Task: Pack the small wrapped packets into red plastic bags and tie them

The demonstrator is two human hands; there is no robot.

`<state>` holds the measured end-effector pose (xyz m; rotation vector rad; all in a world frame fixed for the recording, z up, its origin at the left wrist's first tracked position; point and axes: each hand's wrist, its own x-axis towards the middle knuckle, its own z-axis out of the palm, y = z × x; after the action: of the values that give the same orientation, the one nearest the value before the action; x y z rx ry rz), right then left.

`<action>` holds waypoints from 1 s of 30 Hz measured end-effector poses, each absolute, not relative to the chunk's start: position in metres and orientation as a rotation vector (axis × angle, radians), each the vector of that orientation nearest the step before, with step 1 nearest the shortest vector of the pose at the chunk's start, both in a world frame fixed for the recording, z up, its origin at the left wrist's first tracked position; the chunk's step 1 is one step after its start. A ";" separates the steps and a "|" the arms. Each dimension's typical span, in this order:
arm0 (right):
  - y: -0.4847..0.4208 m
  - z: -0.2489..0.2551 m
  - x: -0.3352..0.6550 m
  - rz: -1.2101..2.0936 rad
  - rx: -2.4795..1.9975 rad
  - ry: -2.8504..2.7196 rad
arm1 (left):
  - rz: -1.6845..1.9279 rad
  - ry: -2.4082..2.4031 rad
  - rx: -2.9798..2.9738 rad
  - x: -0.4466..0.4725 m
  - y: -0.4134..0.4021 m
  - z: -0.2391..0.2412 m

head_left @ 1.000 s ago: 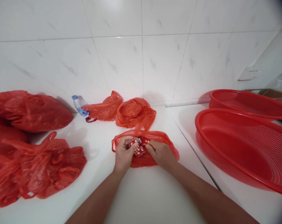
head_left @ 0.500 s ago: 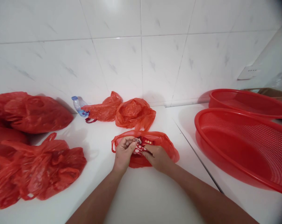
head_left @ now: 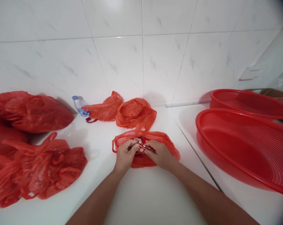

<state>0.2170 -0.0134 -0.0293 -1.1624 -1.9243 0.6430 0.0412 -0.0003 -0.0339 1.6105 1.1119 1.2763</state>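
My left hand (head_left: pixel 125 153) and my right hand (head_left: pixel 160 153) pinch a small red packet with white spots (head_left: pixel 141 150) between thumbs and fingers, one at each end. Both hands are closed and held over an open red plastic bag (head_left: pixel 141 163) on the white table. Behind the packet, partly covered by my fingers, other small packets with printed lettering (head_left: pixel 137 140) show inside the bag. What exactly the spotted packet is, I cannot make out.
Crumpled red bags (head_left: pixel 135 112) and a clear bottle with a blue cap (head_left: pixel 79 106) lie by the tiled wall. Full red bags (head_left: pixel 47 165) fill the left side. Two red plastic baskets (head_left: pixel 230 150) stand on the right, beyond a seam in the tabletop (head_left: pixel 197 160).
My right hand has shifted slightly up over the bag, covering more of the lettered packets. The spotted packet has turned and now lies stretched between both hands.
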 end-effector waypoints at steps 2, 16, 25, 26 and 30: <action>-0.010 -0.029 0.222 0.586 -1.201 -1.945 | 1.318 1.248 1.723 0.037 0.002 -0.035; 0.002 -0.032 0.244 0.290 -1.569 -2.269 | 0.885 1.635 2.323 0.021 0.014 -0.038; -0.004 -0.025 0.236 0.184 -1.460 -2.142 | 1.264 1.401 1.806 0.029 0.009 -0.031; -0.005 -0.025 0.234 0.207 -1.428 -2.135 | 1.298 1.334 1.691 0.032 0.008 -0.029; -0.011 -0.026 0.226 0.318 -1.344 -2.144 | 1.316 1.056 1.394 0.042 0.000 -0.026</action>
<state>0.2259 -0.0113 -0.0264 -1.3439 -2.1436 0.3180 0.0418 0.0003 -0.0262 1.3940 1.0556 1.3158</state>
